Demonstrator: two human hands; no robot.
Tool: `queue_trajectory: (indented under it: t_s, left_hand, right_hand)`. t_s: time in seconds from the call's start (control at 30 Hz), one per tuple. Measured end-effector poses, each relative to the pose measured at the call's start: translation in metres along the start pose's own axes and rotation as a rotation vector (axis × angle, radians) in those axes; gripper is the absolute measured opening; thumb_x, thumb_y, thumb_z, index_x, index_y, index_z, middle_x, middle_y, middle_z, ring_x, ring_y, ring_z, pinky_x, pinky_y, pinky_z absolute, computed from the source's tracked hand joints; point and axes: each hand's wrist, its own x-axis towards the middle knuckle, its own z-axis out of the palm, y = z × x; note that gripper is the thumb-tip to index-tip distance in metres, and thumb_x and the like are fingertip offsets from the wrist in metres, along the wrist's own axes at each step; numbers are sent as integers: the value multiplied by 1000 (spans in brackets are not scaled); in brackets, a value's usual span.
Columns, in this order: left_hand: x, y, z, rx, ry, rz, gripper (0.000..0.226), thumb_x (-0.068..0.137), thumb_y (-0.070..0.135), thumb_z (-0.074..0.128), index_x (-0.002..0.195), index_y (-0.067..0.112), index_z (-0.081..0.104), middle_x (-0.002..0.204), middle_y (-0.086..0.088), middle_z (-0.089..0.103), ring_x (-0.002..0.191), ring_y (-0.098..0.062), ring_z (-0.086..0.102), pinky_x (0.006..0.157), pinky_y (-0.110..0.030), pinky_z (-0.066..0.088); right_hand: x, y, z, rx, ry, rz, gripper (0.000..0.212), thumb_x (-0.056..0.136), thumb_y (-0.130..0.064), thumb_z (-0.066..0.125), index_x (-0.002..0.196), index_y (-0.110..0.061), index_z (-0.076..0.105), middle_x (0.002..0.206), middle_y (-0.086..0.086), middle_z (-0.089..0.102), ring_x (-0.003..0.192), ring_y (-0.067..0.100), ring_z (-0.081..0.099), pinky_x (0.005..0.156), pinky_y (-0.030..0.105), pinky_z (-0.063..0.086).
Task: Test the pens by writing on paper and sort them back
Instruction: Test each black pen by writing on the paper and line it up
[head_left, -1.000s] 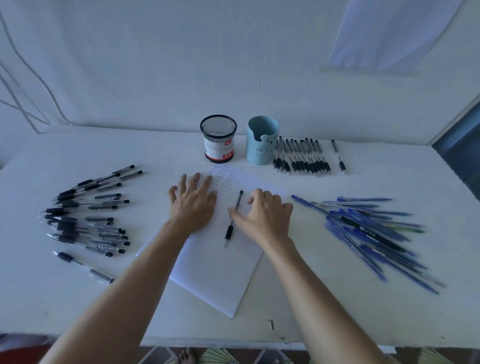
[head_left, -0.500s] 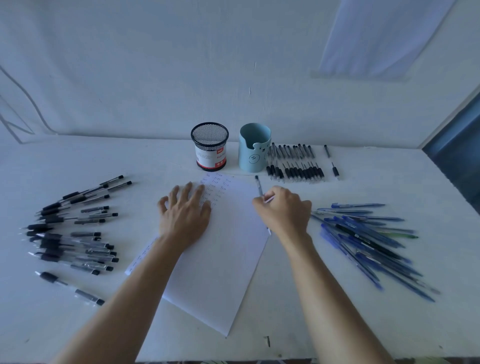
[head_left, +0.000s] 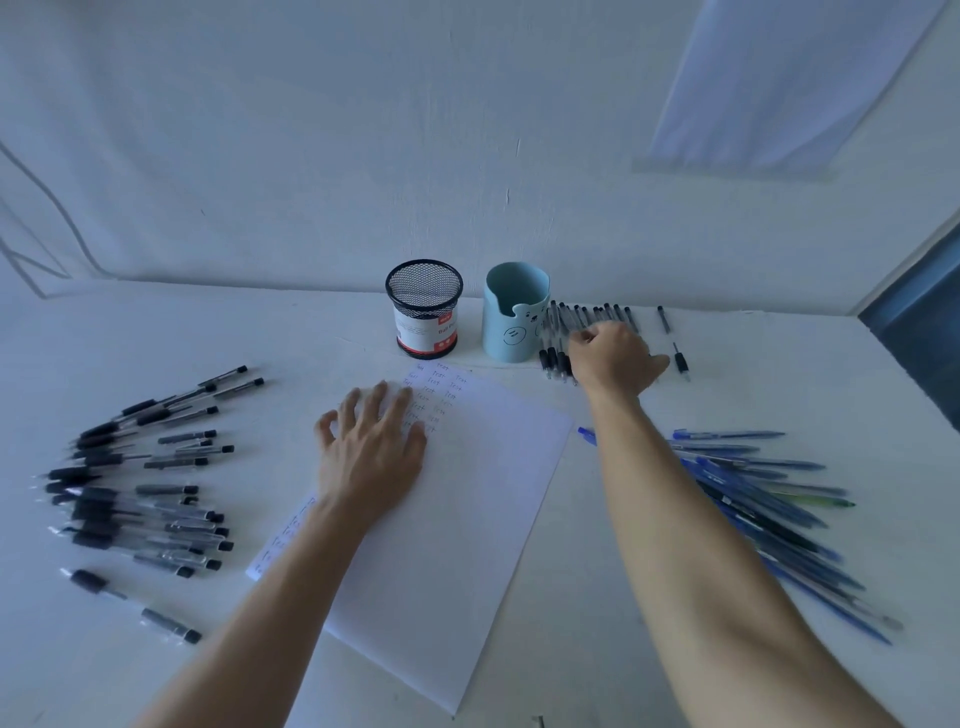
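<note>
Left hand (head_left: 371, 457) lay spread flat on the white paper sheet (head_left: 467, 519) — right hand (head_left: 615, 358) curled over the row of black pens (head_left: 552, 358), upper right; its hold could not be told.

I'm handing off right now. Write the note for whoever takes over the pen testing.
Left hand: open, pressing flat on the paper.
Right hand: curled over the row of black pens beside the blue cup; whether it holds a pen is hidden.
Done: lines of "Test" fill the paper's top corner; the row is laid out.
Left: probably the black pile on the left and the blue pens on the right.
</note>
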Motion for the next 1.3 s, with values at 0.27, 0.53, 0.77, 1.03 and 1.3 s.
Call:
queue_trajectory:
  t_s: [0.27,0.53,0.77,1.03,1.3]
  left_hand:
    - [0,-1,2,3,12,7,48,100,47,38,147,35,36,158,5,31,148,-23,19,115,-46,11]
    - [0,-1,1,-14,1,2,48,100,48,37,146,37,36,159,7,30,148,-21,18,116,-45,10]
    - [2,-9,-5,-250,28,-76,52,88,47,47,136,31,58,148,8,50,144,-17,32,115,-33,13]
    - [-5,-42,-42,-482,135,-129,33,91,9,57,119,22,70,120,-2,68,118,-23,56,98,-31,40]
    - [9,-109,-49,-42,46,-301,56,103,28,33,157,25,19,167,2,13,153,-25,2,117,-55,9]
  right_hand:
    - [4,2,5,0,-29,2,26,89,-44,61,93,-22,73,82,-1,67,75,22,55,88,39,29]
    - [-61,-6,-8,245,42,-158,19,88,-32,55,91,-18,67,90,-2,67,78,24,58,79,35,41]
    - [-154,-16,13,219,-140,-627,36,79,-42,47,96,-23,73,96,-3,69,99,24,62,84,38,44]
    - [-186,-12,21,-45,-386,-738,79,82,-60,15,145,-23,43,158,5,35,147,28,26,117,50,19]
    - [-189,-13,19,-62,-383,-717,80,81,-60,12,146,-23,41,160,3,30,149,25,21,118,47,12]
